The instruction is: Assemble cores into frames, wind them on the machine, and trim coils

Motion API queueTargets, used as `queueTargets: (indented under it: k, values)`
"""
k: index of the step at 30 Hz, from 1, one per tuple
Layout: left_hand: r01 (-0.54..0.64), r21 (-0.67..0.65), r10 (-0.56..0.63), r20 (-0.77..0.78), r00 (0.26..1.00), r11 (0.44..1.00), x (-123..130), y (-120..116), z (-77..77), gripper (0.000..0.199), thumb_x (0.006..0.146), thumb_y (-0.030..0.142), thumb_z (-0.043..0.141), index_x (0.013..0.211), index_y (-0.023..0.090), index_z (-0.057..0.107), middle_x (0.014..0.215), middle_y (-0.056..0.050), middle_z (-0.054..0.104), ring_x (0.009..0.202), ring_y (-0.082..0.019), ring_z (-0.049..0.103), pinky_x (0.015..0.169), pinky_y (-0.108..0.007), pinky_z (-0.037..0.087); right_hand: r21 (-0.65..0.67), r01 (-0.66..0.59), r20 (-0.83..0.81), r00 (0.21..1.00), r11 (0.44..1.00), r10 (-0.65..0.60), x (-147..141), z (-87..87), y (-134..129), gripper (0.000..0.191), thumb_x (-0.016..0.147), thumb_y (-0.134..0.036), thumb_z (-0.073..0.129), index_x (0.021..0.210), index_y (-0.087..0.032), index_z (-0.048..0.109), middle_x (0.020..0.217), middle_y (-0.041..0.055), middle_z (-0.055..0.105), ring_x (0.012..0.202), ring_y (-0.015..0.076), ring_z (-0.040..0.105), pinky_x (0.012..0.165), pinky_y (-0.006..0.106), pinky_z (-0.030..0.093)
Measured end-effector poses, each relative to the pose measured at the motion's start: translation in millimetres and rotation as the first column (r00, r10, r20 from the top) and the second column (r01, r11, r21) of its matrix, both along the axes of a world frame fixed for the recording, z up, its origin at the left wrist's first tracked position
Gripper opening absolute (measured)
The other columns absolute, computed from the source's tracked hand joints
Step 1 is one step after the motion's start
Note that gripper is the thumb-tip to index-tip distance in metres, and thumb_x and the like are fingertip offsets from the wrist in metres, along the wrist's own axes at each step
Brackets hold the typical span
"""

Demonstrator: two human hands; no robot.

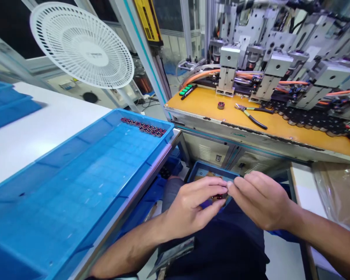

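My left hand is closed on a small round part with dark red windings, held between thumb and fingers above my lap. My right hand meets it from the right, its thumb and fingertips pinched together beside the part. What the right fingertips hold, if anything, is too small to tell. Below the hands lies a blue bin, partly hidden by them. To the left, a long blue tray has rows of similar small parts packed in its far right corner.
An orange-topped machine bench ahead bears pliers, a single round part, a black marker and many dark parts. A white fan stands at upper left. Plastic-wrapped cardboard is at right.
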State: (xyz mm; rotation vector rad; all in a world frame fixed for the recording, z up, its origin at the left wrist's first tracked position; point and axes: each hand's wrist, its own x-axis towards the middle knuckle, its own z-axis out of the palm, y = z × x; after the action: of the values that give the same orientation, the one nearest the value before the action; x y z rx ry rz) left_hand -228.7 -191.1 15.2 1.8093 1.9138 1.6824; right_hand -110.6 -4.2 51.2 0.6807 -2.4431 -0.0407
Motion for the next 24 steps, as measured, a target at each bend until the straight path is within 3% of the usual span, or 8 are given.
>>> queueTargets:
  k: [3, 6, 9, 11, 13, 16, 19, 24]
  values:
    - [0.004, -0.012, -0.003, 0.089, 0.996, 1.0, 1, -4, -0.4, 0.022, 0.081, 0.007, 0.068, 0.102, 0.014, 0.07, 0.104, -0.015, 0.075, 0.09, -0.019, 0.074, 0.076, -0.027, 0.063, -0.221, 0.083, 0.261, 0.965, 0.972, -0.023, -5, -2.4, -8, 0.032, 0.099, -0.018, 0.04, 0.077, -0.017, 0.063, 0.071, 0.0051, 0.062, 0.063, 0.0159, 0.052, 0.059, 0.031, 0.046]
    - [0.014, 0.007, -0.015, 0.148, 0.989, 1.0, 1, -9, -4.0, 0.018, 0.081, 0.008, 0.07, 0.097, 0.015, 0.073, 0.103, -0.014, 0.075, 0.085, -0.018, 0.074, 0.076, -0.028, 0.062, -0.552, 0.324, 0.635, 0.76, 0.768, 0.136, -1, -1.9, -16, 0.033, 0.1, -0.024, 0.042, 0.073, -0.017, 0.06, 0.066, 0.0011, 0.06, 0.063, 0.0125, 0.054, 0.059, 0.025, 0.047]
    - [0.004, 0.053, -0.012, 0.157, 0.987, 0.999, 1, -11, -7.7, 0.018, 0.079, 0.005, 0.07, 0.094, 0.016, 0.074, 0.104, -0.013, 0.075, 0.074, -0.015, 0.072, 0.073, -0.027, 0.061, -0.617, 0.475, 0.771, 0.524, 0.627, 0.362, -7, 7.2, -8, 0.036, 0.101, -0.029, 0.042, 0.074, -0.017, 0.064, 0.066, -0.0002, 0.062, 0.06, 0.0113, 0.058, 0.055, 0.022, 0.047]
    - [-0.024, 0.075, 0.012, 0.166, 0.986, 0.997, 0, -11, -9.1, 0.021, 0.078, 0.004, 0.07, 0.094, 0.016, 0.074, 0.104, -0.013, 0.075, 0.075, -0.015, 0.072, 0.073, -0.027, 0.061, -0.603, 0.439, 0.727, 0.647, 0.666, 0.231, -24, 16.4, 15, 0.034, 0.099, -0.033, 0.046, 0.077, -0.017, 0.065, 0.071, 0.0012, 0.066, 0.064, 0.013, 0.06, 0.06, 0.024, 0.049]
    - [-0.062, 0.09, 0.046, 0.175, 0.984, 0.994, -2, -10, -9.3, 0.022, 0.077, 0.003, 0.07, 0.094, 0.017, 0.074, 0.103, -0.013, 0.075, 0.084, -0.018, 0.074, 0.075, -0.028, 0.061, -0.502, 0.406, 0.463, 0.872, 0.763, -0.159, -53, 24.9, 53, 0.022, 0.094, -0.036, 0.057, 0.088, -0.017, 0.067, 0.085, 0.0052, 0.069, 0.079, 0.0183, 0.063, 0.076, 0.031, 0.05]
    - [-0.106, 0.117, 0.081, 0.204, 0.976, 0.987, -4, -10, -8.3, 0.023, 0.078, 0.003, 0.07, 0.095, 0.017, 0.074, 0.103, -0.012, 0.076, 0.09, -0.02, 0.074, 0.078, -0.029, 0.06, -0.167, 0.578, 0.199, 0.814, 0.799, -0.546, -101, 28.9, 119, 0.034, 0.086, -0.036, 0.064, 0.109, -0.011, 0.065, 0.112, 0.0168, 0.067, 0.103, 0.0295, 0.06, 0.091, 0.043, 0.047]
    - [-0.158, 0.123, 0.124, 0.242, 0.962, 0.98, -7, -15, -8.1, 0.021, 0.078, 0.004, 0.07, 0.094, 0.018, 0.074, 0.103, -0.012, 0.076, 0.091, -0.021, 0.073, 0.078, -0.031, 0.06, -0.06, 0.593, 0.251, 0.788, 0.803, -0.563, -133, 21.3, 163, 0.038, 0.082, -0.044, 0.068, 0.1, -0.011, 0.067, 0.101, 0.0177, 0.069, 0.096, 0.0314, 0.06, 0.085, 0.044, 0.048]
    - [-0.261, 0.128, 0.214, 0.296, 0.931, 0.957, -14, -26, -11.9, 0.018, 0.078, 0.007, 0.072, 0.092, 0.017, 0.075, 0.102, -0.013, 0.076, 0.09, -0.021, 0.074, 0.078, -0.032, 0.059, -0.008, 0.536, 0.296, 0.808, 0.844, -0.51, -128, 7.9, 172, 0.048, 0.084, -0.063, 0.058, 0.088, -0.016, 0.067, 0.082, 0.0132, 0.067, 0.084, 0.029, 0.059, 0.077, 0.042, 0.047]
